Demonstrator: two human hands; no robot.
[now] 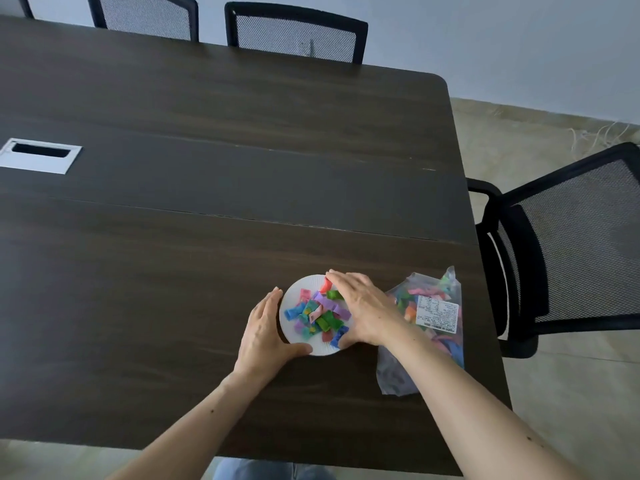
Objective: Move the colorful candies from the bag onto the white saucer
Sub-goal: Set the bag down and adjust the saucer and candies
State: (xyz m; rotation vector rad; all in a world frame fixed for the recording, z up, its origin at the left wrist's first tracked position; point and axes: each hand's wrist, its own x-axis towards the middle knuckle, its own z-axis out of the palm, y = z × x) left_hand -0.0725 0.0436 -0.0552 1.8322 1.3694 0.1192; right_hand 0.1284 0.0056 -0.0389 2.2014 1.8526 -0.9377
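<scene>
A white saucer (293, 295) sits on the dark wooden table near its right end, holding a heap of colorful wrapped candies (317, 313). My left hand (266, 332) cups the saucer's left rim, thumb along its near edge. My right hand (363, 308) lies flat against the saucer's right side, fingers spread over the far candies and its thumb by a blue candy (338, 336) at the near rim. To the right lies a clear plastic bag (426, 327) with a white label and more candies inside; my right forearm crosses over its left part.
The dark table (207, 202) stretches far and left, with a silver cable port (40, 154) at the left. A black mesh chair (561, 244) stands close at the right edge. Two more chairs (294, 32) stand along the far side.
</scene>
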